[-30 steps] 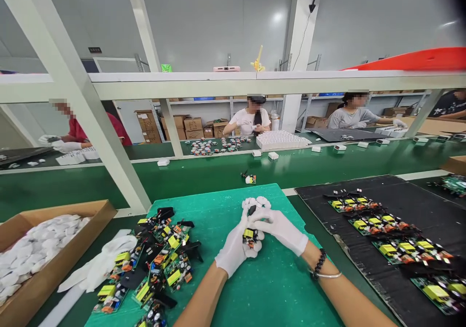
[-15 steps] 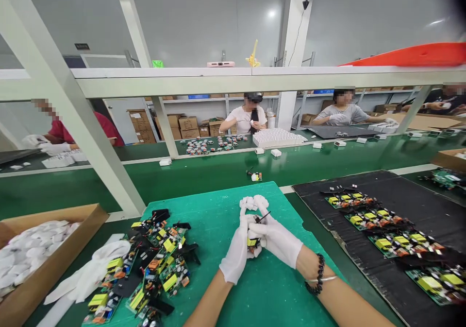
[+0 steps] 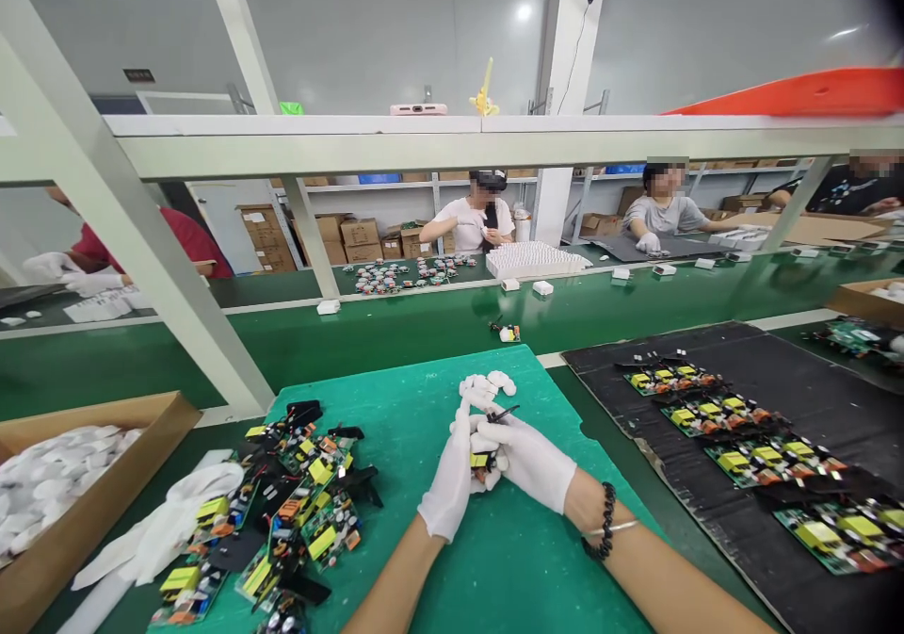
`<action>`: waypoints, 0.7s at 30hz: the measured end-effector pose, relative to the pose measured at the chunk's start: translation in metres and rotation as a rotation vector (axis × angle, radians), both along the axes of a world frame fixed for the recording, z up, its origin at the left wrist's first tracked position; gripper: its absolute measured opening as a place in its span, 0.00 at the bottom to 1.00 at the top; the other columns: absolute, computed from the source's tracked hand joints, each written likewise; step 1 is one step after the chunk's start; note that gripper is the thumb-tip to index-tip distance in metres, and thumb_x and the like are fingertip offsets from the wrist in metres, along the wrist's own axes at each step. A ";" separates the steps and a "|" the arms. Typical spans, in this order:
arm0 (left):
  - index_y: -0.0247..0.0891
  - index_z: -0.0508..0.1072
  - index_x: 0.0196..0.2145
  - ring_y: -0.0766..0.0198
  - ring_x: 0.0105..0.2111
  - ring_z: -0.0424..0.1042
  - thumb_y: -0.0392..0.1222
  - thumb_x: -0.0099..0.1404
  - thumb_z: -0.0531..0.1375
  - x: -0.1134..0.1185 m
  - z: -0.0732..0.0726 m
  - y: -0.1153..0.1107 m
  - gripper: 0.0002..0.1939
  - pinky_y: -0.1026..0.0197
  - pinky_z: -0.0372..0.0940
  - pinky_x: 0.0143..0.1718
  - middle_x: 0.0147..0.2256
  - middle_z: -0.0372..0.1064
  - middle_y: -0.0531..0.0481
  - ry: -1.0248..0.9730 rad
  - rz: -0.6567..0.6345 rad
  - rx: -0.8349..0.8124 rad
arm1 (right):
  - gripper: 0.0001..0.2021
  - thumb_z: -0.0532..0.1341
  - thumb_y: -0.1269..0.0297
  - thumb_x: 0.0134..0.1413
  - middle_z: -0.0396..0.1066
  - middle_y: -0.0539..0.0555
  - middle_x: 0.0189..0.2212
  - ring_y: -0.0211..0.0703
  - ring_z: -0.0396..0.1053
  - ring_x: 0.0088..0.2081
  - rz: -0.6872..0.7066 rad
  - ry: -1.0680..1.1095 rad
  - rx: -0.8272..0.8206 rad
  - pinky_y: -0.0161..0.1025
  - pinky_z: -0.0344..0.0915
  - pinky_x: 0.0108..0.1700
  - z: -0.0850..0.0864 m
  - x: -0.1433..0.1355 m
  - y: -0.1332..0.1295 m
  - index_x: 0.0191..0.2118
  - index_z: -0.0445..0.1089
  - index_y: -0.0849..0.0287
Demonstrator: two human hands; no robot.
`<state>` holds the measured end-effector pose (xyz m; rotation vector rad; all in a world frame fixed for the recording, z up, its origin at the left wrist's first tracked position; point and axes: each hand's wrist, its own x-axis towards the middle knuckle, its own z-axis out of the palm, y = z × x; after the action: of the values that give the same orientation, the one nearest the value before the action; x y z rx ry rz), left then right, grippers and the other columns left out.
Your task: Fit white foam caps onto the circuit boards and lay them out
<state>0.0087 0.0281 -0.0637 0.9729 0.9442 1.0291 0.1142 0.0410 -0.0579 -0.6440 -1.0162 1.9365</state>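
Close together over the green mat (image 3: 537, 559), my left hand (image 3: 448, 488) and my right hand (image 3: 537, 460) wear white gloves. Between them is a small circuit board (image 3: 480, 462) with a yellow component, gripped by the fingers of both. Most of the board is hidden by the gloves. A thin black piece (image 3: 503, 414) sticks out above my right fingers. Just beyond my fingertips lie several white rounded pieces (image 3: 487, 386). To the left, a heap of circuit boards (image 3: 321, 474) with yellow blocks and black parts covers the mat's edge.
A cardboard box (image 3: 134, 450) of white pieces stands at left, beside a loose white glove (image 3: 159, 530). Rows of boards (image 3: 763, 460) lie on a black mat (image 3: 607, 384) at right. Ahead, a green conveyor (image 3: 395, 333) carries white housings (image 3: 542, 288). Co-workers sit beyond.
The housings and the single board on the conveyor have shifted right. A co-worker in grey has lowered a gloved hand. My hands keep hold of the board; the view has tilted slightly.
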 end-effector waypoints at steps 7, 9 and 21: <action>0.34 0.69 0.33 0.73 0.10 0.55 0.67 0.54 0.41 0.000 0.000 -0.003 0.34 0.69 0.42 0.12 0.15 0.63 0.52 0.004 -0.002 -0.005 | 0.25 0.64 0.64 0.43 0.68 0.55 0.39 0.38 0.67 0.25 0.027 -0.035 0.094 0.32 0.64 0.18 -0.002 0.004 0.000 0.50 0.60 0.54; 0.34 0.69 0.32 0.72 0.10 0.55 0.67 0.54 0.41 -0.001 0.006 -0.004 0.33 0.69 0.43 0.12 0.14 0.62 0.52 0.013 -0.010 -0.035 | 0.24 0.63 0.63 0.44 0.69 0.55 0.36 0.39 0.68 0.27 0.057 -0.010 0.074 0.33 0.64 0.20 -0.002 0.005 0.001 0.49 0.61 0.56; 0.32 0.66 0.21 0.72 0.15 0.55 0.49 0.58 0.47 -0.013 0.014 -0.001 0.19 0.67 0.43 0.15 0.16 0.60 0.51 -0.059 -0.220 0.065 | 0.20 0.55 0.63 0.54 0.67 0.47 0.20 0.37 0.64 0.19 0.151 0.148 -0.018 0.39 0.65 0.27 -0.004 0.004 0.004 0.53 0.56 0.53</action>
<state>-0.0042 0.0269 -0.0501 1.0695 0.7407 0.9016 0.1183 0.0448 -0.0619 -0.4364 -0.9791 2.0935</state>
